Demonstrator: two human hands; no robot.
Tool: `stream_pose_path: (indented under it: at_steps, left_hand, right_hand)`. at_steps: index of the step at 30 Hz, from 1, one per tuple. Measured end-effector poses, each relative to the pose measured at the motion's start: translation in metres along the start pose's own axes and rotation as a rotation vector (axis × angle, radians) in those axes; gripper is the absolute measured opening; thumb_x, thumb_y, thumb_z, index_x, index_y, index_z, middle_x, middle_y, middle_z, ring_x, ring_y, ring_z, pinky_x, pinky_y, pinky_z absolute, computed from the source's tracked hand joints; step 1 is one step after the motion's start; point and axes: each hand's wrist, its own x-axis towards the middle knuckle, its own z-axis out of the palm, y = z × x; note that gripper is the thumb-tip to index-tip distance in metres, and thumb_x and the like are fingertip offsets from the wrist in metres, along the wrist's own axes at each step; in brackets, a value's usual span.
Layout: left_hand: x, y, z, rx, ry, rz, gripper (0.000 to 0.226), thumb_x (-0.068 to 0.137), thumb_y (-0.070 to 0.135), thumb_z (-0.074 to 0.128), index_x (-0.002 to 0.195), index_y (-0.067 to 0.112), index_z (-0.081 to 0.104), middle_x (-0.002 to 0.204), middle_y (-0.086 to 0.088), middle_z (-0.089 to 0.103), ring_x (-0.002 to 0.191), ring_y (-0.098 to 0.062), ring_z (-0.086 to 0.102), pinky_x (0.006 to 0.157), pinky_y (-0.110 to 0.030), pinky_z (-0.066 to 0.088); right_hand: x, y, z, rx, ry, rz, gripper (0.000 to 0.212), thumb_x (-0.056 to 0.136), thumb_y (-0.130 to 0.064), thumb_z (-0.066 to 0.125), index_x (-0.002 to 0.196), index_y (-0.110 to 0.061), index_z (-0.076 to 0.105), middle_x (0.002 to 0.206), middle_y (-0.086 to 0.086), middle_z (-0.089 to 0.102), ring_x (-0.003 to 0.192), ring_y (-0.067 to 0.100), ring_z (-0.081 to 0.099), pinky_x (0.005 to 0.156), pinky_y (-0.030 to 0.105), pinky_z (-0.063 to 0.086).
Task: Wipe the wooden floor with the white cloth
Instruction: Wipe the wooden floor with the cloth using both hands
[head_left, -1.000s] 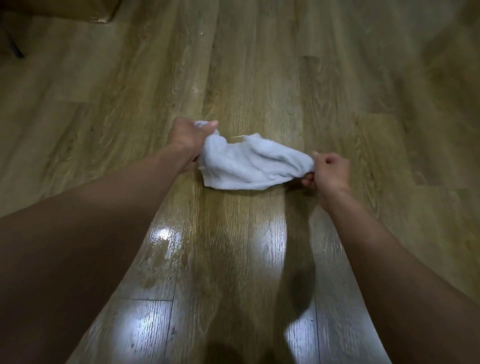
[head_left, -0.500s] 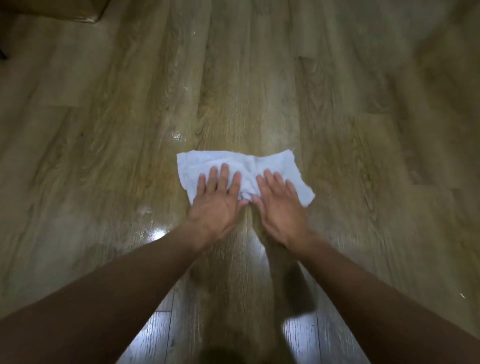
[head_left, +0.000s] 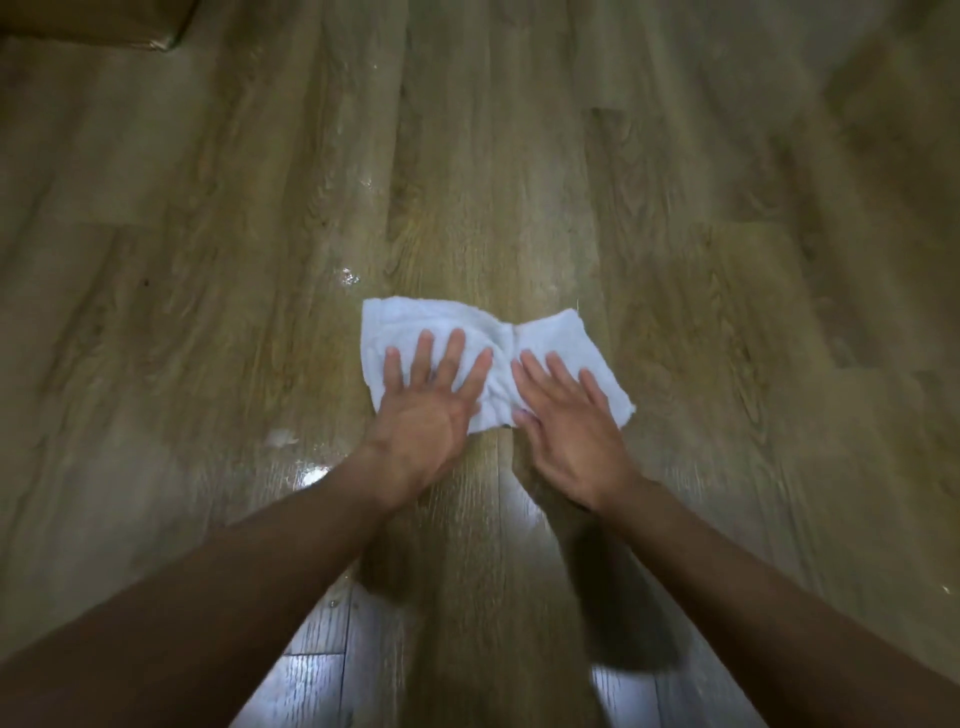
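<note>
White cloth (head_left: 524, 332) lies flat on the wooden floor (head_left: 208, 260), long axis running left to right. Left hand (head_left: 426, 410) and right hand (head_left: 569, 421) press its near edge, fingers (head_left: 454, 348) splayed flat, gripping nothing; unwiped boards lie beyond.

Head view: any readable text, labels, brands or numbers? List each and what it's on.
None readable.
white cloth: plain, no tag or print showing.
wooden floor: only grain and wet glare.
brown object at the top left corner: cut off by the frame, no marking visible.
left hand and right hand: bare, flat on the cloth.
</note>
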Motion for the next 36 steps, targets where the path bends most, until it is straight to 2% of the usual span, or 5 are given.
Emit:
stream_pose_path:
  at_steps: [7, 16, 24, 31, 36]
  left_hand:
    - [0.054, -0.034, -0.031, -0.126, -0.18, -0.062, 0.07, 0.095, 0.059, 0.027, 0.151, 0.037, -0.008, 0.161, -0.002, -0.013, 0.147, -0.033, -0.008, 0.115, -0.059, 0.005]
    - [-0.005, 0.014, -0.008, 0.032, -0.127, 0.106, 0.065, 0.098, 0.054, 0.02, 0.15, 0.035, -0.014, 0.159, 0.0, -0.02, 0.146, -0.035, -0.013, 0.111, -0.065, 0.007]
    - [0.06, 0.005, -0.052, -0.049, -0.318, -0.066, 0.077, 0.094, 0.062, 0.03, 0.15, 0.034, -0.014, 0.16, -0.003, -0.019, 0.147, -0.034, -0.009, 0.115, -0.06, 0.01]
    - [-0.001, 0.033, -0.02, -0.035, -0.158, 0.203, 0.08, 0.082, 0.075, 0.009, 0.151, 0.038, -0.008, 0.159, 0.002, -0.019, 0.147, -0.031, -0.015, 0.116, -0.054, -0.002]
    - [0.045, 0.018, -0.043, -0.048, -0.194, 0.137, 0.056, 0.101, 0.042, 0.024, 0.152, 0.036, 0.0, 0.161, -0.007, -0.009, 0.148, -0.032, -0.002, 0.117, -0.053, 0.016]
  right_hand:
    - [0.086, 0.025, -0.02, -0.041, -0.126, 0.106, 0.062, 0.099, -0.048, 0.027, 0.152, -0.027, 0.005, 0.161, -0.005, -0.003, 0.147, 0.019, -0.005, 0.117, 0.05, -0.004]
    - [-0.035, 0.02, -0.001, -0.115, -0.078, 0.045, 0.055, 0.101, -0.042, 0.02, 0.152, -0.027, 0.008, 0.16, -0.007, 0.004, 0.148, 0.017, -0.001, 0.117, 0.048, 0.001]
    - [0.059, 0.047, -0.026, -0.075, -0.145, 0.138, 0.059, 0.1, -0.048, 0.019, 0.152, -0.026, 0.002, 0.161, -0.002, -0.005, 0.147, 0.023, -0.005, 0.116, 0.053, -0.001]
    - [-0.053, 0.044, 0.001, -0.124, -0.048, 0.07, 0.056, 0.099, -0.046, 0.014, 0.151, -0.026, 0.015, 0.16, -0.005, 0.012, 0.148, 0.019, 0.005, 0.118, 0.046, 0.001]
    - [0.025, 0.08, -0.03, -0.064, -0.1, 0.115, 0.053, 0.102, -0.04, 0.019, 0.152, -0.027, 0.005, 0.161, -0.003, -0.001, 0.148, 0.022, -0.002, 0.117, 0.052, 0.001]
